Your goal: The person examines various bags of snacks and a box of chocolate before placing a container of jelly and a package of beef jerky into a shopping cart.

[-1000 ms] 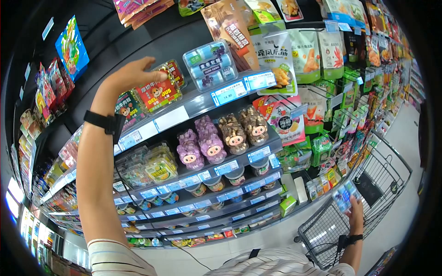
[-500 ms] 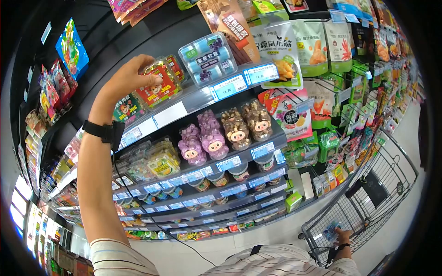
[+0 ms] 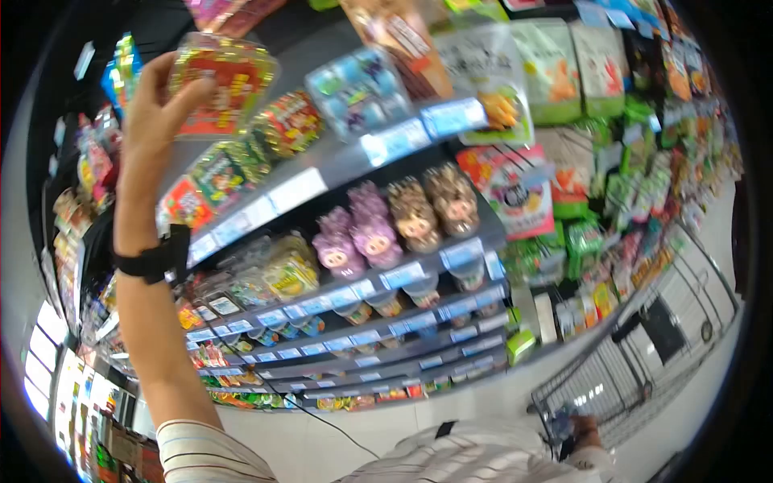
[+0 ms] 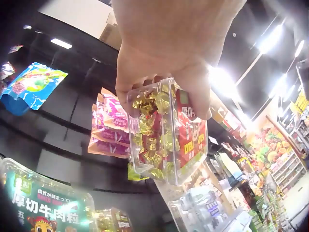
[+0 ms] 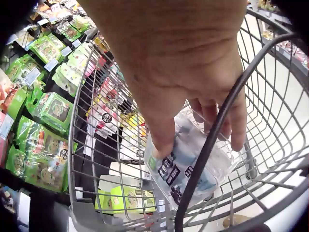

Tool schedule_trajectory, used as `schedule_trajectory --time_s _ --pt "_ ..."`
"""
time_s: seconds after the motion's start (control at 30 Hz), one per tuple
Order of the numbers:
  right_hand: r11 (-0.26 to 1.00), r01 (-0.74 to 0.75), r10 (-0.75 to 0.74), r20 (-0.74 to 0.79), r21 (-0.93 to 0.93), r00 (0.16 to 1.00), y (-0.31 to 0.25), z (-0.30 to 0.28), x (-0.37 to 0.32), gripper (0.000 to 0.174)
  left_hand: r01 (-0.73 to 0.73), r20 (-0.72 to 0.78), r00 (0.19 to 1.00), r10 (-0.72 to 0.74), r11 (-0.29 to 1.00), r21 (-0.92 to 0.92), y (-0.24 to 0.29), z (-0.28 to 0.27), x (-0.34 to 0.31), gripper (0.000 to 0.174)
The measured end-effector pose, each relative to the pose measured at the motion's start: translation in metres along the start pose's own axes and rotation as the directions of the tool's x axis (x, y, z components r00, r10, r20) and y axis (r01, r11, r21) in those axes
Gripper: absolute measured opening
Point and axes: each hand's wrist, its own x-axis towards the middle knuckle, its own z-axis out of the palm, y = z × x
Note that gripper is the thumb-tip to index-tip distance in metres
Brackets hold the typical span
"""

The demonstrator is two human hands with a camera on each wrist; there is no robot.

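My left hand point(image 3: 153, 113) grips a clear plastic box of gold-wrapped beef cubes point(image 3: 221, 88) with a red label, raised above the top shelf. In the left wrist view, the thumb lies along the label side of this box point(image 4: 169, 140) and the fingers reach round behind. Low at the right, my right hand point(image 3: 586, 431) is inside the shopping cart point(image 3: 660, 330). There it holds a clear box of blue-wrapped rolls point(image 5: 166, 169), thumb on one side and fingers on the other. The cart's dark bar crosses in front of that box.
On the top shelf stand a green-labelled box point(image 3: 221, 177), a gold-and-red box point(image 3: 291, 125) and another box of blue rolls point(image 3: 358, 92). Purple figure-shaped jars point(image 3: 374, 233) line the shelf below. Snack bags point(image 3: 551, 72) hang to the right. A thin cable point(image 3: 330, 431) runs downward.
My left hand has lifted the red-labelled box off the top shelf, up and to the left. My right hand has lowered the box of blue rolls into the cart.
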Motion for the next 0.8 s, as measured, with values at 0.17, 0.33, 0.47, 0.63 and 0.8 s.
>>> schedule_trajectory --time_s 0.17,0.33,0.47,0.63,0.8 --pt "0.548 -0.179 0.327 -0.012 0.817 0.945 -0.054 -0.034 -0.054 0.041 -0.017 0.119 0.993 0.007 0.996 0.087 0.048 0.033 -0.046 0.065" --pt "0.335 -0.368 0.56 0.131 0.867 0.818 -0.058 -0.045 -0.05 0.063 -0.219 0.035 0.976 0.217 0.948 0.232 0.07 0.057 -0.087 0.079" --pt "0.171 -0.386 0.536 0.243 0.906 0.809 -0.084 -0.083 -0.065 0.077 -0.136 0.094 0.988 0.122 0.979 0.154 0.067 0.07 -0.124 0.094" --pt "0.237 -0.504 0.556 0.309 0.831 0.771 -0.078 -0.071 -0.045 0.078 0.189 0.344 0.934 -0.095 0.95 -0.249 0.044 0.078 -0.191 0.077" --pt "0.285 -0.579 0.524 0.381 0.764 0.761 -0.076 -0.05 -0.02 0.069 0.342 0.543 0.834 -0.1 0.866 -0.365 0.119 0.155 -0.23 0.093"
